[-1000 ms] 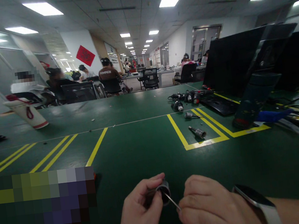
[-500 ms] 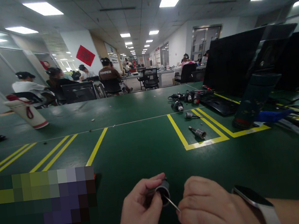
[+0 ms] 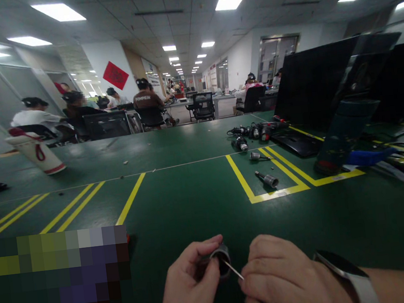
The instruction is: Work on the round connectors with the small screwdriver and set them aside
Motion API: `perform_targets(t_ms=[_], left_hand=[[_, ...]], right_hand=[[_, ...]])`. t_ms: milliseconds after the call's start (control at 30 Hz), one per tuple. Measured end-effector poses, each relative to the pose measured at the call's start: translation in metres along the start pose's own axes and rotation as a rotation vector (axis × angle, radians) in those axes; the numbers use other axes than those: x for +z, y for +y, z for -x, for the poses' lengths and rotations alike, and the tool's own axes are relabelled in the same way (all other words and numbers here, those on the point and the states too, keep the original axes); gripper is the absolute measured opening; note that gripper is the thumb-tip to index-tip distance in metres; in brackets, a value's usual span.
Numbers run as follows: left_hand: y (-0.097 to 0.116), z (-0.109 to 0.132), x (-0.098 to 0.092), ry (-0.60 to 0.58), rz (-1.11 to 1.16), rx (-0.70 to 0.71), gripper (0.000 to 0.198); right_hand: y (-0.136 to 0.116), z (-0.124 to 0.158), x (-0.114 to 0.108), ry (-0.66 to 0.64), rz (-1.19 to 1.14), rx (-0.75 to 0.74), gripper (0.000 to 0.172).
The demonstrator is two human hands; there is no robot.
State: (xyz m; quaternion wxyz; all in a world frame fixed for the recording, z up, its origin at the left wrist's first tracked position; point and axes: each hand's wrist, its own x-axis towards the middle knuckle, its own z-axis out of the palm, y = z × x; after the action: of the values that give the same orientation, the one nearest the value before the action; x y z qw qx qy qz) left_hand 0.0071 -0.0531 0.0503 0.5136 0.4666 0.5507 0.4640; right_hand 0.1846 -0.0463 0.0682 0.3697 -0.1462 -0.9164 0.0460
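At the bottom centre, my left hand [image 3: 192, 281] is closed around a grey hollow metal cylinder [image 3: 223, 252], thumb at its rim and its open end turned towards my right. My right hand [image 3: 279, 274] is wrapped around a screwdriver [image 3: 233, 268]. Its thin metal shaft reaches into the cylinder's opening, where the tip is hidden. A bit of bluish handle shows below the right hand. Two similar grey cylinders with stems lie farther off on the green table, one metal cylinder [image 3: 271, 180] inside the yellow tape marks and another metal cylinder [image 3: 255, 156] behind it.
Dark tools with cords [image 3: 241, 143] lie behind the cylinders. On the right stand a dark bottle [image 3: 345, 130] and a black monitor [image 3: 312, 90]. A white cup [image 3: 38, 153] stands at far left. The lower left is pixelated. Several people sit at desks beyond.
My right hand has turned slightly and lifted a little, and part of the bluish handle has come into view beneath it. The left hand and cylinder have barely moved.
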Motion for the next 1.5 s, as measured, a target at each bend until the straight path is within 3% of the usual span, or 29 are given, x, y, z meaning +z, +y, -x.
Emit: perform_targets(t_ms=[433,667,867,1367,1500], left_hand=[[0.0036,0.0018,0.0052,0.055,0.033,-0.003,0.012],[0.005,0.0012,0.004,0.038,0.028,-0.047,0.013],[0.0088,0.0025,0.0038,0.019,0.041,-0.051,0.011],[0.0054,0.0049,0.0088,0.058,0.07,-0.041,0.014],[0.0056,0.0043,0.0079,0.013,0.069,-0.069,0.015]], right_hand=[[-0.0027,-0.0002,-0.0055,-0.004,-0.036,0.021,0.035],[-0.0032,0.0011,-0.0024,-0.003,-0.026,0.047,0.027],[-0.0008,0.0054,0.0042,0.09,-0.046,0.046,0.013],[-0.0013,0.0051,0.0037,0.07,-0.005,0.061,0.016],[-0.0001,0.0037,0.0026,0.079,-0.025,0.041,0.014]])
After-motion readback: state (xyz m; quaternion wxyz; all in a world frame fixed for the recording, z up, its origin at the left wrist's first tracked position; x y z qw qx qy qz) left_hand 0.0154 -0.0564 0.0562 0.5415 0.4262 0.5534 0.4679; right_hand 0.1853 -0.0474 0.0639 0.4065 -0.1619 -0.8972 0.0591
